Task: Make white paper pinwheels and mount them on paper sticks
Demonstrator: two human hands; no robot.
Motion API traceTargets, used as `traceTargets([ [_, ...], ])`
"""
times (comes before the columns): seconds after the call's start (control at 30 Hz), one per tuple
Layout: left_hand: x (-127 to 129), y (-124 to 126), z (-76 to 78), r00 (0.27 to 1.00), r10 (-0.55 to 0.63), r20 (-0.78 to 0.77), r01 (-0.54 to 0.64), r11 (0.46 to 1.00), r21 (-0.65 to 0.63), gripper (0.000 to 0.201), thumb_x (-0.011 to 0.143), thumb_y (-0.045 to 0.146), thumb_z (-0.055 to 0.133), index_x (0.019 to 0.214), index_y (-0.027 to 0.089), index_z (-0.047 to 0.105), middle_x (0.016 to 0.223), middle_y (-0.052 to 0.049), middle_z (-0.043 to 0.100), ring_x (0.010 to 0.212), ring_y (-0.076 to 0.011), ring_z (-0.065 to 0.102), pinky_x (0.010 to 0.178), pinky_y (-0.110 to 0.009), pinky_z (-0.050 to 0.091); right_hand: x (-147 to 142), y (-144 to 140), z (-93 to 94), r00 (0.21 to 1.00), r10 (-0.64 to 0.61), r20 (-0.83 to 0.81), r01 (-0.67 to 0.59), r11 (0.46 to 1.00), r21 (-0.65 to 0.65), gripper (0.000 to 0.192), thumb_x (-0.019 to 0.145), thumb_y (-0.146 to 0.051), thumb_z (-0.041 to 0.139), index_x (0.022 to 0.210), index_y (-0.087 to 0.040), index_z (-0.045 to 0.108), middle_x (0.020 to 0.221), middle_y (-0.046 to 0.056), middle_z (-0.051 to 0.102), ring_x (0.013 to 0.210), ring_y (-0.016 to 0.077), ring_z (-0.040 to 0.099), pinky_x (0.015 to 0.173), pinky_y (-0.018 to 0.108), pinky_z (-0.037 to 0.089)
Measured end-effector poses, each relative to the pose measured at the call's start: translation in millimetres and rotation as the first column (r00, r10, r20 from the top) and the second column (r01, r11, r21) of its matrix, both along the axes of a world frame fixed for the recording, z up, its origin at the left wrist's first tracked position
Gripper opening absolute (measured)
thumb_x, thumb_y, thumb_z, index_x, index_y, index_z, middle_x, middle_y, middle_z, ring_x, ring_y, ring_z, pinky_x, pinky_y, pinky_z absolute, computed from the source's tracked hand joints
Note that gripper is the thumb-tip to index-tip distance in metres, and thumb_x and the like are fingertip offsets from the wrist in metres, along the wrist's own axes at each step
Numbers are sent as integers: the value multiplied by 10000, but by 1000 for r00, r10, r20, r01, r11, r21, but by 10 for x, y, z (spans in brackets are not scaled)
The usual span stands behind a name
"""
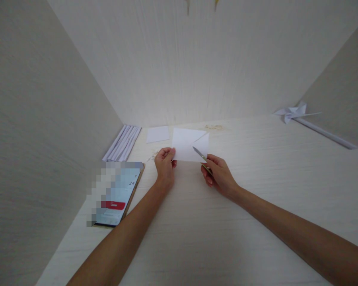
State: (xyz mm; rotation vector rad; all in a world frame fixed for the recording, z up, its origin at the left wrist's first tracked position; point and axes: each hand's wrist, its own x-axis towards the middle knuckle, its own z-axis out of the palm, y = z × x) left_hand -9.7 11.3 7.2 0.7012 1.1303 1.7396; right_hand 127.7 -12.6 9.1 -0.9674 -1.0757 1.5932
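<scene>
White sheet held above or against a pale, faintly streaked tabletop; whether it touches the surface cannot be told. A diagonal line, slit or crease, runs inward from its upper right corner. The left hand is at the sheet's lower left corner, closed in a pinch, thumb on top and fingers curled beneath. The right hand, at the sheet's lower right corner, is closed around a bladed tool, whose silvery blade lies over the sheet and points toward its middle; a yellowish-green part shows below the sheet's edge, among the fingers.

Just left of the sheet and toward its far edge lies a smaller white piece. Farther left of the sheet is a row of rolled paper sticks, side by side. To the left of the sheet and nearer the viewer rests a device with a lit screen, partly pixelated, showing a red bar. Well to the right of the sheet, by the side panel, lies a folded paper pinwheel on a rolled paper stick. A brownish mark lies just beyond the sheet's far right corner.
</scene>
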Motion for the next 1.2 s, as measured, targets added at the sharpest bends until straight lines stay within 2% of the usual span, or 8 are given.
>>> traceTargets([
  [0.07, 0, 2, -3, 1000, -6, -4, 6, 1000, -2, 163, 528, 212, 638, 563, 148, 492, 484, 66, 449, 362, -9, 350, 329, -138, 233, 0, -3, -20, 1000, -14, 13, 13, 999, 45, 115, 695, -245, 494, 785, -185, 455, 375, -104, 444, 237, 41, 320, 238, 141, 240],
  [0.17, 1, 6, -7, 1000, -16, -18, 16, 1000, -9, 165, 539, 222, 635, 564, 150, 488, 468, 70, 432, 355, -10, 347, 333, -140, 234, 8, -12, -30, 998, -58, 13, 57, 995, 76, 320, 705, -272, 519, 984, -221, 371, 411, -109, 511, 248, 49, 340, 250, 132, 263],
  [0.27, 3, 6, -7, 1000, -11, -21, 11, 1000, -19, 167, 535, 222, 635, 564, 150, 487, 463, 71, 433, 352, -9, 349, 335, -140, 236, 16, -16, -21, 994, -111, 2, 110, 988, 105, 461, 705, -297, 546, 1074, -255, 273, 487, -93, 583, 254, 41, 332, 253, 122, 253],
  [0.33, 6, 5, -7, 1000, -7, -22, 7, 1000, -22, 167, 530, 222, 636, 566, 151, 489, 465, 70, 437, 353, -11, 353, 337, -140, 237, 18, -10, -18, 993, -118, 0, 117, 986, 121, 441, 705, -302, 548, 1061, -256, 293, 516, -80, 603, 254, 33, 320, 250, 120, 245],
  [0.47, 8, 8, -8, 1000, -4, -25, 3, 1000, -23, 172, 524, 229, 636, 563, 155, 486, 463, 71, 439, 351, -15, 350, 333, -145, 236, 11, 22, -44, 994, -101, 38, 95, 987, 130, 289, 664, -266, 579, 911, -203, 444, 582, -45, 621, 262, 16, 328, 251, 138, 271],
  [0.63, 8, 12, -7, 1000, -5, -27, 4, 999, -36, 171, 513, 227, 639, 556, 153, 490, 468, 68, 446, 358, -17, 358, 332, -144, 244, 3, 44, -93, 990, -132, 45, 124, 981, 146, 255, 627, -226, 605, 856, -182, 504, 691, -37, 608, 265, -2, 332, 248, 161, 282],
  [0.8, 8, 10, -17, 1000, -12, -24, 12, 1000, -23, 164, 523, 223, 635, 562, 153, 491, 461, 72, 435, 357, -17, 357, 334, -143, 249, -2, 33, -81, 988, -148, 45, 140, 978, 154, 297, 626, -247, 615, 897, -173, 519, 795, -7, 607, 287, -8, 349, 269, 177, 322],
  [1.2, 8, 17, -16, 1000, -10, -25, 10, 1000, -21, 175, 521, 231, 638, 562, 158, 484, 469, 73, 438, 353, -16, 357, 331, -146, 247, 15, 37, -102, 984, -162, 68, 148, 975, 167, 339, 641, -287, 619, 948, -175, 526, 745, -16, 597, 281, -10, 334, 247, 158, 298],
])
